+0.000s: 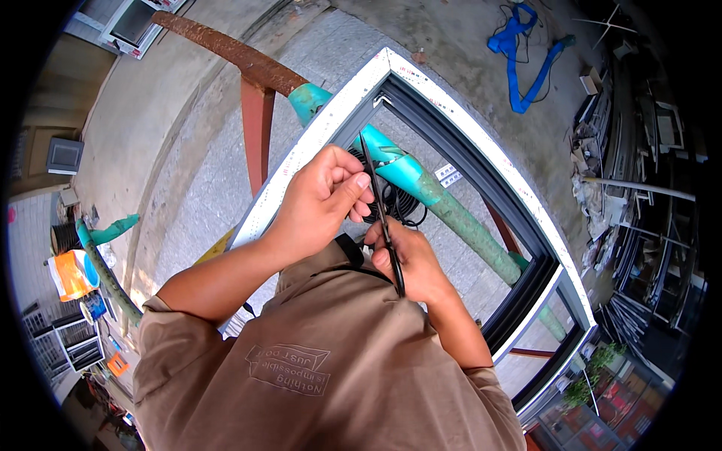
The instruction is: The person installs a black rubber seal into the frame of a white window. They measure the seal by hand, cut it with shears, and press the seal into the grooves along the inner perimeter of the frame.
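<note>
My right hand [410,259] grips a long, slim black tool [381,203], narrow and pointed at its upper end. Its kind I cannot make out, since it is seen edge-on. Just left of it, my left hand [323,192] is closed, thumb and forefinger pinched together close to the tool; anything between them is too small to tell. Around and beyond my hands lies a window frame [308,156], with white film outside and dark grey channels inside. It rests across a pipe stand [470,233] partly wrapped in teal material.
A rusty pipe end [226,49] juts out at the far left on a red-brown leg [257,135]. Coiled black cable [402,204] lies on the floor beneath the frame. Far right are a blue strap [515,75] and stacked metal profiles [639,316]. An orange-and-white bag [71,274] stands left.
</note>
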A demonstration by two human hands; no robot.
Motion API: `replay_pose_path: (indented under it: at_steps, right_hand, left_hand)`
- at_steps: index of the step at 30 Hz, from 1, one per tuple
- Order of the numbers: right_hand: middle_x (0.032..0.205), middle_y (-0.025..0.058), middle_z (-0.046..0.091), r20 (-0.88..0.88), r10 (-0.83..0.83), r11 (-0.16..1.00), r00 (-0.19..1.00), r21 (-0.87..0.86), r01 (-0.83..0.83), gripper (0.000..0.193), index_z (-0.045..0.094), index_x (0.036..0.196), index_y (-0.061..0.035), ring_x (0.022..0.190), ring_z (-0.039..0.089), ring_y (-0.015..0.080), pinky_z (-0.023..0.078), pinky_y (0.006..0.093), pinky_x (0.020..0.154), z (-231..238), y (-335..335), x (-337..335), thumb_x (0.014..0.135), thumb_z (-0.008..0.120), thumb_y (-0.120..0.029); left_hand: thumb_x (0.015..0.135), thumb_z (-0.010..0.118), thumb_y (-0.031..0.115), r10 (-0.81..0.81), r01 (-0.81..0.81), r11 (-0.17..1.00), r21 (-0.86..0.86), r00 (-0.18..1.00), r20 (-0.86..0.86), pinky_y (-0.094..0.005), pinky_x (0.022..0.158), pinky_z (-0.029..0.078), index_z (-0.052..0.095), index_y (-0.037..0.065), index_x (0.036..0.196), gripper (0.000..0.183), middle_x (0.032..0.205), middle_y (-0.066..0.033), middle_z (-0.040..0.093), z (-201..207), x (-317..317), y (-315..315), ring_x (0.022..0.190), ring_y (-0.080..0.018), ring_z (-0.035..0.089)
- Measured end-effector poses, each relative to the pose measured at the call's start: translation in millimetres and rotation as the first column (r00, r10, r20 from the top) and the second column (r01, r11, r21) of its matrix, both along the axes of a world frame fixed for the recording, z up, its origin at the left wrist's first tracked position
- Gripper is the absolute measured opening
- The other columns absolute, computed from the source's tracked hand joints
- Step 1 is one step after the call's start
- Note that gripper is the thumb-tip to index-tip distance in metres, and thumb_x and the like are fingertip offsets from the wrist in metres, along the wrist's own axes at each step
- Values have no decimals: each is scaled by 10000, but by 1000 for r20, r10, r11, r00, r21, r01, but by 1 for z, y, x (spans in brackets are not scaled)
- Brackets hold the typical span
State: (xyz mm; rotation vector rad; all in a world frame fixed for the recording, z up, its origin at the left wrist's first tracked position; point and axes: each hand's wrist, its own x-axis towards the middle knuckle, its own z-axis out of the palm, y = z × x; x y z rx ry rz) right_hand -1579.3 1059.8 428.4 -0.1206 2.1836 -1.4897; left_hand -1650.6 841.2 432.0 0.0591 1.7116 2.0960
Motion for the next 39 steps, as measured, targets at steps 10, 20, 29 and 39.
replay_pose_path:
  at_steps: [10,20,29,39]
  right_hand:
    - [784,159,703,60,-59,998,997,-18,60,387,676,961,-40,713,693,319,554,437,709,-1,-3,0,947,859,-380]
    - [774,150,742,44,-42,999,998,18,41,277,686,939,-21,700,734,279,574,400,709,-2,1,-3,950,858,-238]
    - [829,99,763,-10,-107,994,994,-29,107,292,682,931,-26,755,720,180,575,360,728,-10,6,-2,1009,835,-262]
    - [737,11,613,-40,-280,958,959,-78,276,353,720,986,-33,695,556,97,468,302,642,3,-5,-16,1061,789,-372]
  left_hand:
    - [1181,585,132,-7,8,1000,-24,999,33,-264,678,547,530,48,1202,103,943,-66,697,2,0,-1,787,-107,675]
    - [1191,561,158,-9,11,999,-48,999,34,-255,652,509,534,67,1196,95,910,-39,671,0,-1,-2,760,-97,647]
    - [1198,544,168,-4,6,999,-46,999,45,-267,670,510,540,60,1228,112,925,-48,667,1,-1,-2,775,-112,647]
    - [1215,508,205,-19,18,1000,11,999,48,-282,701,513,546,64,1251,150,958,-46,666,-4,-3,-3,807,-121,639]
